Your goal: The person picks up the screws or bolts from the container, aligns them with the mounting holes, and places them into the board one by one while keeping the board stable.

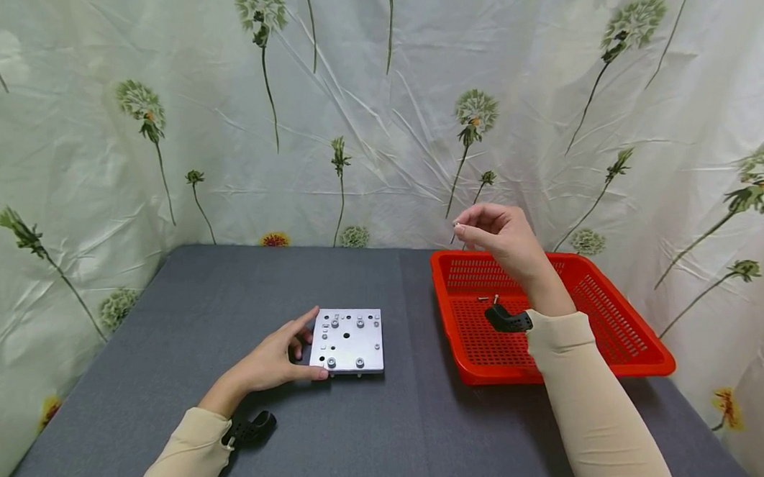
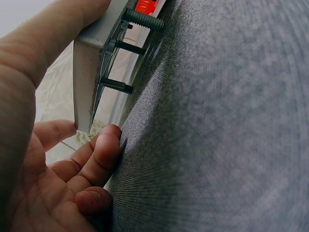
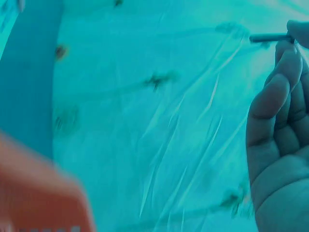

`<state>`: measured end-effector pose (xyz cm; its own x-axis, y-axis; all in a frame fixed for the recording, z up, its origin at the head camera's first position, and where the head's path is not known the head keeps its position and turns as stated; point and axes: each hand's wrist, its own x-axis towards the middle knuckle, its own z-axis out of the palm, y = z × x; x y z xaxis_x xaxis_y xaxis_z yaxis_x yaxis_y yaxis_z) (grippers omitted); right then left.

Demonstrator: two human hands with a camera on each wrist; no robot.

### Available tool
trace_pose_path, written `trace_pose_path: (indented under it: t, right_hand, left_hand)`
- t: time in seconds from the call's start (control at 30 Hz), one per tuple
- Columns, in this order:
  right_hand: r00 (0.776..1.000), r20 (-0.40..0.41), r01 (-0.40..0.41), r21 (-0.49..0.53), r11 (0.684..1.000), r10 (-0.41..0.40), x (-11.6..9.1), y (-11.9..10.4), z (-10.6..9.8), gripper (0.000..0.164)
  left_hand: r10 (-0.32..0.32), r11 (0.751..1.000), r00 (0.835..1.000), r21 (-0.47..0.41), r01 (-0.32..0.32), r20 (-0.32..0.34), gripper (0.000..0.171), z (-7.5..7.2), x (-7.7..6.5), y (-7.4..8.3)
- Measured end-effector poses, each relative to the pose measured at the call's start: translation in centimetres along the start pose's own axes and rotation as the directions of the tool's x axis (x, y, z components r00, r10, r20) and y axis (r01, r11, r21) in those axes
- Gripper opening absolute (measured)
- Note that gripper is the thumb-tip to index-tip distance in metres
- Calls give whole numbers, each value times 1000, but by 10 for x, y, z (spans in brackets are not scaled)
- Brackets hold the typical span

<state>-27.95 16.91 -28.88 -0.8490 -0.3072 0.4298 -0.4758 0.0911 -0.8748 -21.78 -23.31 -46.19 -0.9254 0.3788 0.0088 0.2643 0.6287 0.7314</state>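
A square silver metal plate (image 1: 346,341) lies over the dark tabletop, with several socket-head screws and small holes on its top. My left hand (image 1: 272,359) grips its left side, thumb at the near corner and index finger at the far one. Seen from the left wrist, threaded screw ends (image 2: 116,85) stick out beneath the plate (image 2: 84,87). Raised above the far side of the red basket (image 1: 452,336), my right hand (image 1: 501,236) pinches a short thin metal rod (image 3: 268,37) between thumb and fingertips. One end of the rod is hidden in the fingers.
Small metal pieces (image 1: 496,299) lie in the basket, just beyond the black right wrist strap (image 1: 508,319). A white curtain with dandelion prints (image 1: 376,123) hangs behind the table (image 1: 379,440). Another black strap (image 1: 252,427) is on the left wrist.
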Motion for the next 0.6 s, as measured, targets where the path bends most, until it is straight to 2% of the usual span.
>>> trace_pose_path:
  t: [0.13,0.23,0.3,0.43,0.6]
  right_hand:
    - [1000,3,27,91,995,-27,4,-16,29,3]
    - [998,9,54,126,991,-56,8,-25,53,4]
    - [997,16,66,153,986,-70,10,-27,69,13]
    - [998,7,64,206,976,-67,11,-18,99,21]
    - [1000,-13,12,232,973,-10,4,9,133,8]
  left_hand:
    - [-3,1000,1000,-2,3,-1,118,0,0,-1]
    - [-1,1000,1000,-5,1,-1,117,0,0,-2]
    - [1,1000,1000,-5,-1,-2,117,0,1,-3]
    - [7,1000,1000,-7,-7,1,117,1,1,-3]
    - [7,1000,1000,-9,-7,2,117,0,0,-2]
